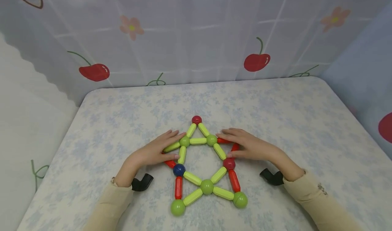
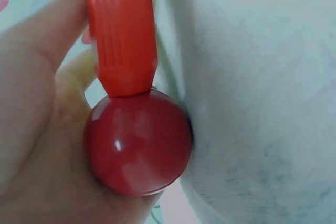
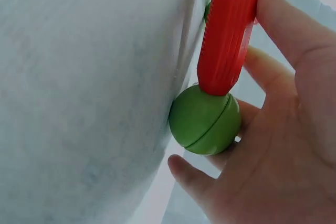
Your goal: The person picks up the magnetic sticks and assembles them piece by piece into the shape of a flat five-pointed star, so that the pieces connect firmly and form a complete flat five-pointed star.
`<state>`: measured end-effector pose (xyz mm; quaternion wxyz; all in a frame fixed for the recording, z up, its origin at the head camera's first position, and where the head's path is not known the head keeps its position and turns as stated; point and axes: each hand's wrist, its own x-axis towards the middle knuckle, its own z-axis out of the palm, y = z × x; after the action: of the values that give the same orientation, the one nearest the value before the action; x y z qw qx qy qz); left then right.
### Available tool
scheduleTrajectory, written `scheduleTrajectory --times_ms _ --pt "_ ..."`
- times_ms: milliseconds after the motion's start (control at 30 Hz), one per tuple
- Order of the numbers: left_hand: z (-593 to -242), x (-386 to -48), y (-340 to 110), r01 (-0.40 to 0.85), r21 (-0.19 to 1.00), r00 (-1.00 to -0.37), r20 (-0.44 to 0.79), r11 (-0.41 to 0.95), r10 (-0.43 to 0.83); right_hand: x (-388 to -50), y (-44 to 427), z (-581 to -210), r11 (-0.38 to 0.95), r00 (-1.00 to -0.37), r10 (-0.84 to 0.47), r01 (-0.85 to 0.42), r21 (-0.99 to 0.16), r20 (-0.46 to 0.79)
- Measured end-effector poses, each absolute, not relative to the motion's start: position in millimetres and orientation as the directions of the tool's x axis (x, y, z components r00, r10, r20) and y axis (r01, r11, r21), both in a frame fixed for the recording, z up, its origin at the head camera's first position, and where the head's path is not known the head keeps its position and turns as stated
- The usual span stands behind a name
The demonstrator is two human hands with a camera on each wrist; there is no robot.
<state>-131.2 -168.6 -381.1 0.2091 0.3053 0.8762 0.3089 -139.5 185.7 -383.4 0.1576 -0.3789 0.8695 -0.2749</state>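
Observation:
A flat star of magnetic rods and balls [image 1: 198,141] lies on the table, mostly lime with several red rods. Red tops its far point [image 1: 197,120]; a blue ball [image 1: 179,170] and a red ball [image 1: 229,164] join inner corners. My left hand [image 1: 153,151] rests over the left point, fairly straight fingers and thumb along its sides. In the left wrist view a red ball [image 2: 137,142] with a red rod [image 2: 125,35] sits against the palm. Over the right point lies my right hand [image 1: 252,145], fingers spread beside a green ball [image 3: 205,120] and red rod [image 3: 228,35].
A pale floral cloth covers the table [image 1: 275,105]. Behind it hangs a curtain [image 1: 190,36] printed with cherries and flowers. Black wrist-worn pieces [image 1: 142,182] stick out beside both wrists. Two green balls [image 1: 178,208] form the star's near points.

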Motion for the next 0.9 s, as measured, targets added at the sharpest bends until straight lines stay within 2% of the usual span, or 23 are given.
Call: scheduleTrajectory --times_ms 133,233,367,433,500,600,633,733,900 --pt "-381.9 -129.9 -169.3 0.407 0.661 -0.739 -0.167 0.63 0.652 -138.9 186.2 -385.4 0.574 -0.673 -0.737 -0.574 -0.584 -0.062" --pt "-380.9 -127.3 -173.5 0.397 0.658 -0.744 -0.177 0.64 0.644 -136.5 190.0 -385.8 0.571 -0.691 -0.72 -0.544 -0.616 -0.057" --pt "-379.1 -121.7 -184.1 0.377 0.688 -0.75 -0.167 0.621 0.64 -129.6 199.6 -380.8 0.56 -0.738 -0.67 -0.571 -0.6 0.078" --pt "-378.2 -119.5 -188.4 0.379 0.703 -0.75 -0.147 0.601 0.645 -126.0 202.3 -377.5 0.556 -0.713 -0.681 -0.653 -0.514 0.169" --pt "-377.7 -118.4 -190.6 0.396 0.708 -0.746 -0.123 0.585 0.654 -123.3 201.1 -376.0 0.546 -0.657 -0.722 -0.733 -0.406 0.217" --pt "-378.6 -118.5 -191.2 0.412 0.706 -0.74 -0.11 0.576 0.664 -121.2 194.3 -376.6 0.512 -0.57 -0.799 -0.812 -0.281 0.192" --pt "-379.0 -118.6 -191.0 0.413 0.706 -0.738 -0.11 0.575 0.665 -120.9 191.5 -376.8 0.507 -0.558 -0.812 -0.82 -0.266 0.174" --pt "-380.6 -118.1 -190.6 0.405 0.708 -0.737 -0.123 0.579 0.665 -120.8 185.9 -377.6 0.522 -0.562 -0.813 -0.82 -0.237 0.155" --pt "-383.2 -117.8 -191.2 0.391 0.719 -0.73 -0.137 0.574 0.669 -121.5 185.5 -378.2 0.52 -0.573 -0.803 -0.809 -0.273 0.167"
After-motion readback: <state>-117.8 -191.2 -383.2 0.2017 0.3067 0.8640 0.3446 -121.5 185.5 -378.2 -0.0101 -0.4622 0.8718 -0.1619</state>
